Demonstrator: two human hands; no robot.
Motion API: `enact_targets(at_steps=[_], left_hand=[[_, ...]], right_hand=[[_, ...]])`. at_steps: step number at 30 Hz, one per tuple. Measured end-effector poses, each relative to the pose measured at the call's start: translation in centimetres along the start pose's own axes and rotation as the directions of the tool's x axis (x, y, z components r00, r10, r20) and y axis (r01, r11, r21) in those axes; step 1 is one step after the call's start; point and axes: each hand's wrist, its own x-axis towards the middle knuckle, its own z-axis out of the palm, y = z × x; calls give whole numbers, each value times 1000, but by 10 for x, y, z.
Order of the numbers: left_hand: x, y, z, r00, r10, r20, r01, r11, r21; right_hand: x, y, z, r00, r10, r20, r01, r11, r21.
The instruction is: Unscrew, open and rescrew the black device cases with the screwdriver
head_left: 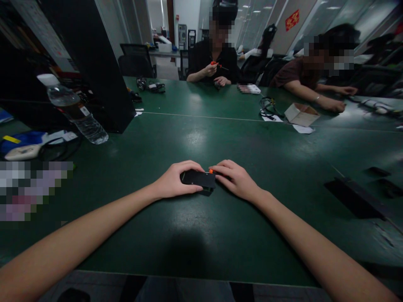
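Green tabletop [151, 239] is spread across the frame; at upper centre, an orange-handled tool [214, 63] is held by a co-worker in black [199, 56]. At frame centre, a black device [204, 179] is clamped between thumb and fingers of the left hand [175, 180]. By its right end, a small orange piece [210, 171] is seen at the fingertips of the right hand [236, 178]; whether it is pinched cannot be told.

Dim light is filling the frame, small lights [333, 8] glowing at upper right. Glare is whitening the worktop [157, 147] at center; a soft shadow is darkening lower center. Edges are stretching and blurring.
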Motion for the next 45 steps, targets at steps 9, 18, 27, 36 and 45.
enact_targets(at_steps=[9,18,27,36,45], left_hand=[[6,-15,0,920,-369,-130,236,789,-568],[16,-21,-8,797,-597,-94,142,336,-931],[17,-20,-11,787,-616,-40,146,249,-958],[16,-15,-11,801,-597,-41,163,283,-945],[13,-13,-8,869,-492,-59,192,445,-875]], right_hand=[[0,-3,-4,999,-16,34,17,999,-34],[-2,3,-1,998,57,39,-52,993,-102],[1,-20,-2,999,-41,11,42,993,-108],[5,-68,17,993,-30,118,49,986,-159],[-4,-27,-46,986,162,-45,-158,984,79]])
